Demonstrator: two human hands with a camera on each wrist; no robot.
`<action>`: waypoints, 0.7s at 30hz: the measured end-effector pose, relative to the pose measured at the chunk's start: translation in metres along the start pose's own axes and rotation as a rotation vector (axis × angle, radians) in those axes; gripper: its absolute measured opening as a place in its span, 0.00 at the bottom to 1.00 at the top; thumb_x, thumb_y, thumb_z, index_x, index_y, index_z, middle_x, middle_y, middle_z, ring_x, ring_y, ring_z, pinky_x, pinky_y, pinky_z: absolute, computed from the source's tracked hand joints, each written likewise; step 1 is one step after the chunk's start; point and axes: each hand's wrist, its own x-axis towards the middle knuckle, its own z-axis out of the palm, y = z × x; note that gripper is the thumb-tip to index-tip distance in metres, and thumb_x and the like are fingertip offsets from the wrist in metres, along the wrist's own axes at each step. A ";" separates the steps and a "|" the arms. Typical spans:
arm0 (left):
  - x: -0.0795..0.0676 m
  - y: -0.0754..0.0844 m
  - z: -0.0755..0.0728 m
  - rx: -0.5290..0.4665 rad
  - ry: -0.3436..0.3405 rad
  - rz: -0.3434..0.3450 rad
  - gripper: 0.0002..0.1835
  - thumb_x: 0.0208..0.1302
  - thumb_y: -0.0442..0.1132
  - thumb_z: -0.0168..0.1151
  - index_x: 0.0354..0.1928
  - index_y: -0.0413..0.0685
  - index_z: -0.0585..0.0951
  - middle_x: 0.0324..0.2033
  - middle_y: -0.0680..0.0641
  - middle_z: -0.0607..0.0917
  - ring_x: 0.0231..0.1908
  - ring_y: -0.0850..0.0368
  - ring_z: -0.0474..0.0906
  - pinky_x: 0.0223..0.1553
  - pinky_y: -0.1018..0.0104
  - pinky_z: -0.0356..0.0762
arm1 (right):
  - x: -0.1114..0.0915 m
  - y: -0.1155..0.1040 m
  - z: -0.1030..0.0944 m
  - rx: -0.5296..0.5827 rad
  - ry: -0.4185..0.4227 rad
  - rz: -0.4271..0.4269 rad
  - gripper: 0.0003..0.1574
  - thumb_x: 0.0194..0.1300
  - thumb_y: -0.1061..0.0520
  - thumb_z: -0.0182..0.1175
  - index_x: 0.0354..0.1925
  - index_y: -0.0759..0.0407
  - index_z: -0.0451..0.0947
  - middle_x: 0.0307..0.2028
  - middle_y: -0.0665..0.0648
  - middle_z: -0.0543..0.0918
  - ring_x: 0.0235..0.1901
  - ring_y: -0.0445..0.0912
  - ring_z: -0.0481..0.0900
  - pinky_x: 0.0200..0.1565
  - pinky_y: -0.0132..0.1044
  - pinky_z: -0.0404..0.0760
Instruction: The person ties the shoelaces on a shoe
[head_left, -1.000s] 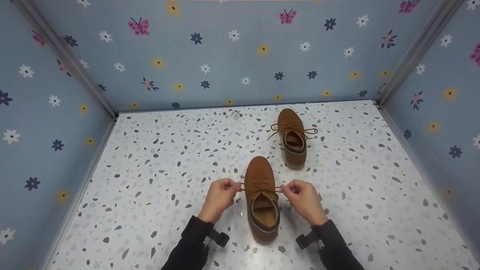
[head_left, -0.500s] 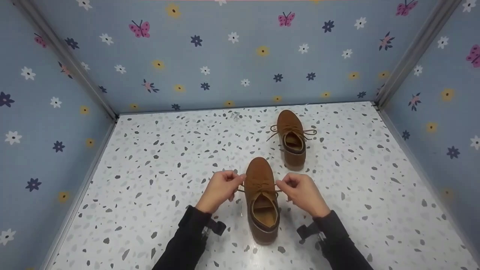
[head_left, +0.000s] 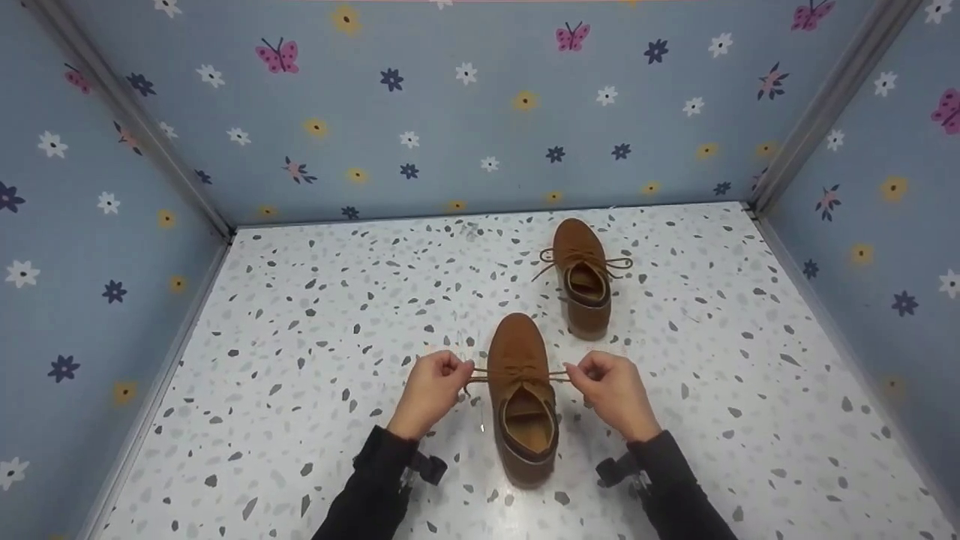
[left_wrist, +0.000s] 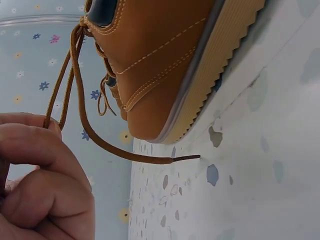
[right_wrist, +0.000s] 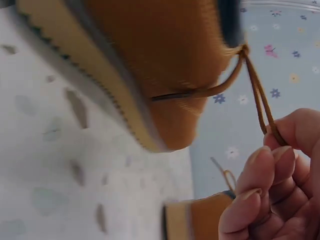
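Note:
A brown lace-up shoe [head_left: 519, 341] stands on the floor between my hands, toe pointing away. My left hand [head_left: 430, 390] pinches one loop of its shoelace [left_wrist: 64, 85], drawn out to the left. On the opposite side, my right hand [head_left: 615, 390] pinches the other lace loop [right_wrist: 257, 95] between thumb and forefinger. Both loops run taut from a knot [right_wrist: 243, 49] at the top of the lacing. A loose lace end [left_wrist: 125, 154] hangs down on the left side, and another lies across the shoe's right flank in the right wrist view.
A matching brown shoe [head_left: 577, 240] stands behind and to the right, its laces tied in a bow. Blue panels [head_left: 450, 105] with flowers and butterflies enclose the speckled white floor [head_left: 322, 315] at the back and both sides.
Both hands came in close to the shoe half a second ago and are now drawn apart again, with the lace loops stretched outward. The shoes stay in place.

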 end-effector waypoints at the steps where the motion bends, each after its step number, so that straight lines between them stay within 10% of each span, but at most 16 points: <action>1: -0.001 -0.001 0.000 0.002 -0.001 -0.007 0.14 0.69 0.39 0.61 0.24 0.45 0.75 0.14 0.55 0.72 0.14 0.61 0.68 0.17 0.70 0.64 | 0.000 0.003 0.002 -0.002 0.005 0.014 0.15 0.65 0.57 0.67 0.22 0.55 0.77 0.15 0.51 0.74 0.14 0.44 0.71 0.16 0.33 0.67; 12: 0.003 0.002 -0.002 -0.079 -0.079 -0.053 0.14 0.67 0.41 0.62 0.27 0.38 0.79 0.14 0.54 0.73 0.15 0.62 0.66 0.18 0.71 0.63 | 0.003 -0.004 0.001 -0.016 -0.165 0.038 0.22 0.70 0.43 0.61 0.27 0.59 0.80 0.14 0.51 0.74 0.15 0.49 0.73 0.18 0.34 0.66; 21: 0.003 0.003 -0.004 0.008 -0.034 0.003 0.12 0.70 0.39 0.60 0.29 0.40 0.79 0.14 0.56 0.71 0.15 0.63 0.67 0.19 0.70 0.65 | 0.002 -0.004 -0.006 -0.021 0.000 -0.048 0.15 0.68 0.55 0.65 0.23 0.54 0.79 0.15 0.50 0.73 0.16 0.45 0.74 0.19 0.34 0.72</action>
